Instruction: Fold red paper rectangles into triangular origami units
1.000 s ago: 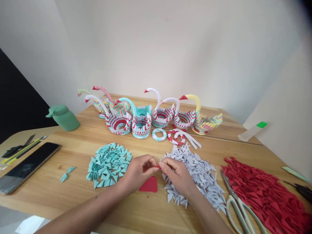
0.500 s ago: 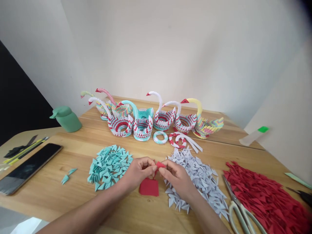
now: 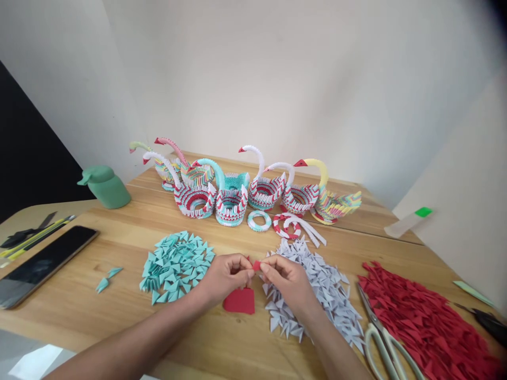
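Observation:
A small piece of red paper (image 3: pixel 257 265) is pinched between my two hands above the middle of the table. My left hand (image 3: pixel 231 274) grips its left side with thumb and fingers, and my right hand (image 3: pixel 283 277) grips its right side. Fingertips cover much of the paper, so its folds cannot be made out. Just below my left hand lies a stack of red paper slips (image 3: pixel 239 301). Teal folded paper triangles (image 3: pixel 176 266) are heaped to the left. White folded paper triangles (image 3: pixel 320 290) lie in a heap partly under my right hand and forearm.
Several paper swans (image 3: pixel 232 203) stand along the back, with paper rings (image 3: pixel 259 221) before them. Red folded triangles (image 3: pixel 428 322) and scissors (image 3: pixel 382 335) lie at the right. A phone (image 3: pixel 43 269) and a green jug (image 3: pixel 106 187) are at the left. A glue bottle (image 3: pixel 407 222) stands back right.
Both hands stay together on the red paper, which now shows as a smaller piece between the fingertips. The whole view has shifted slightly.

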`<state>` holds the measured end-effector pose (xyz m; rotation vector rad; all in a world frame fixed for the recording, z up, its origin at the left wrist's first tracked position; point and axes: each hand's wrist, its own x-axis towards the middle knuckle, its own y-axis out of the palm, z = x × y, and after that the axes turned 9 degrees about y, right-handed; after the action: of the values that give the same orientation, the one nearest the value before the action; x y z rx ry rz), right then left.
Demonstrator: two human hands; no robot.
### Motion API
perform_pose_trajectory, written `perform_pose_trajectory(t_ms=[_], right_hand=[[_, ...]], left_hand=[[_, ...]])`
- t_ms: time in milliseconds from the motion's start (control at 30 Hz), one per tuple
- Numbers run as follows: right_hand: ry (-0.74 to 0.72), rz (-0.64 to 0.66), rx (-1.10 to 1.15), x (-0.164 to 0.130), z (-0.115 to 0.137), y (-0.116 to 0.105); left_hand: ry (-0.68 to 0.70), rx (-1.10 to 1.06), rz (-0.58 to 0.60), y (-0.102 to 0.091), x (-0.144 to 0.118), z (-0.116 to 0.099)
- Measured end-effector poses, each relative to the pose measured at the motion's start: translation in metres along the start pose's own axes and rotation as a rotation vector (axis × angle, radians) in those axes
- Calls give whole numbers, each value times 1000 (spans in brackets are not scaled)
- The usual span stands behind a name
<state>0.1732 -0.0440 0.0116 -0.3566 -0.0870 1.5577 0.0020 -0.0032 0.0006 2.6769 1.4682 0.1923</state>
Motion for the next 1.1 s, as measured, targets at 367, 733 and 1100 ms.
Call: perform_pose_trajectory(t_ms=[367,733,1100], right_hand=[[-173,-110,-227,-6,2,8],[-785,-279,-699,-2,-21,16],[-764,-345,-770,-2,-21,14]], left_hand=[[-42,-14,-38,-1,1,-1],[-88,-236,-100,-8,0,-1],[-72,-322,27,-10,2,-2]])
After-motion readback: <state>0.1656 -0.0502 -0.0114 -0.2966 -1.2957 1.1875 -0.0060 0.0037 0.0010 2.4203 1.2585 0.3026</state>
